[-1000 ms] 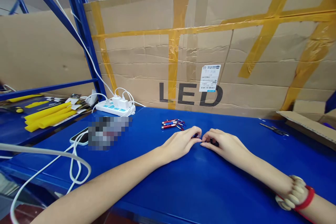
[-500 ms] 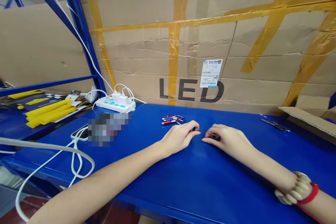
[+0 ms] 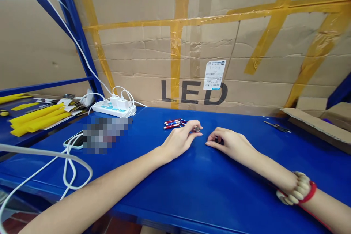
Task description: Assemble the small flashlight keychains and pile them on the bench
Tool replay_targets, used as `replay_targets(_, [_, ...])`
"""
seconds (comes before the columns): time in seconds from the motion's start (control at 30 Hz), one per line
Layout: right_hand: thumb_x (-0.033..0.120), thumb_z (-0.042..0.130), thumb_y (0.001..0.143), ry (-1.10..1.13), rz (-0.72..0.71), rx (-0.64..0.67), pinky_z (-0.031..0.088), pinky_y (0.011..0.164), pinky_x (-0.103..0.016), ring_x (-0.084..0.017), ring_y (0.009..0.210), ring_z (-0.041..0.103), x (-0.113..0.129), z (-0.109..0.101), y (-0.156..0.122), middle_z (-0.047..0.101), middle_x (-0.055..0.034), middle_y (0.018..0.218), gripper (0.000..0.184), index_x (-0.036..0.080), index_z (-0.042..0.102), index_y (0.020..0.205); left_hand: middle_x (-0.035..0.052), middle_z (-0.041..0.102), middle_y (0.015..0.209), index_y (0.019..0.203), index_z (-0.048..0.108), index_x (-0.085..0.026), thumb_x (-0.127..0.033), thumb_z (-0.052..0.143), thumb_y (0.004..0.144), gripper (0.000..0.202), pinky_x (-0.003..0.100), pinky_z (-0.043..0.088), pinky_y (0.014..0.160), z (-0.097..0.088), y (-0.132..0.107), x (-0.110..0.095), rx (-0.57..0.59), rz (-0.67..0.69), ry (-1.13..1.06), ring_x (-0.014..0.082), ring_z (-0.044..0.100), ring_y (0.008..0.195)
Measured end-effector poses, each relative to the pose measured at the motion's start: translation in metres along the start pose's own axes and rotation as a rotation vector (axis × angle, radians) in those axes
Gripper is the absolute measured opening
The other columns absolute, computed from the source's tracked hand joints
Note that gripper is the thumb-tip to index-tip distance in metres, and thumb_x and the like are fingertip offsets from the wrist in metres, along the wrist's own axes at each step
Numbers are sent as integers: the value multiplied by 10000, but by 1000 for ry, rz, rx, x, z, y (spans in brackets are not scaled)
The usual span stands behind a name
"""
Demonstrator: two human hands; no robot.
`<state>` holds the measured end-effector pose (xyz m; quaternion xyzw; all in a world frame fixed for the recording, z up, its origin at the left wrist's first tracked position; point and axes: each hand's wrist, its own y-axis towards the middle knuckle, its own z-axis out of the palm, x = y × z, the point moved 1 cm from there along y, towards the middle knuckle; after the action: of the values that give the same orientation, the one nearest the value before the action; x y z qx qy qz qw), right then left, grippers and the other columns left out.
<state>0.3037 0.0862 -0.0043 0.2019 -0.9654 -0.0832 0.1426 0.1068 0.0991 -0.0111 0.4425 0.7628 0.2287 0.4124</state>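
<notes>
We are pinching a silver-ended piece (image 3: 197,129) in our left hand (image 3: 178,138) and, apart from it, a dark piece (image 3: 219,140) in our right hand (image 3: 230,142), seemingly unfinished, with penlights (image 3: 172,124) lying on the table (image 3: 219,190), apparently done.

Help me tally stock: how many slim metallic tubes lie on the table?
3 visible, near the left hand: a red tube at the back, a blue tube between, another red tube in front. The hand may hide more.
</notes>
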Motion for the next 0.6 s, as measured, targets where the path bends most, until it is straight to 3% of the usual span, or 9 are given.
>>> replay_targets(0.17, [407, 545, 829, 25, 4, 3, 431, 637, -270, -160, 764, 585, 0, 0, -1, 617, -12, 859, 206, 218, 627, 830, 63, 630, 1078, 1068, 448, -192, -152, 451, 902, 171, 265, 533, 814, 0, 0, 1, -60, 85, -38, 139, 640, 926])
replay_targets(0.37, [415, 547, 824, 39, 16, 5, 429, 639, -272, -161, 764, 583, 0, 0, -1, 620, -16, 864, 211, 221, 628, 827, 59, 642, 1024, 1022, 511, -167, -165, 429, 914, 136, 266, 507, 829, -2, 0, 0, -21, 110, 16, 140, 622, 936])
replay_targets(0.43, [423, 543, 824, 36, 6, 3, 427, 640, -273, -165, 767, 582, 0, 0, 0, 620, -17, 857, 218, 223, 630, 826, 47, 647, 977, 960, 537, -162, -149, 436, 909, 114, 292, 472, 860, -4, 1, 0, 47, 151, 165, 150, 598, 945])
replay_targets(0.6, [412, 534, 834, 49, -5, 18, 427, 648, -271, -160, 776, 581, 1, -1, -1, 619, -13, 872, 212, 225, 632, 839, 28, 625, 865, 913, 610, -173, -103, 429, 897, 194, 375, 364, 891, -6, 5, 7, 377, 353, 633, 184, 540, 886])
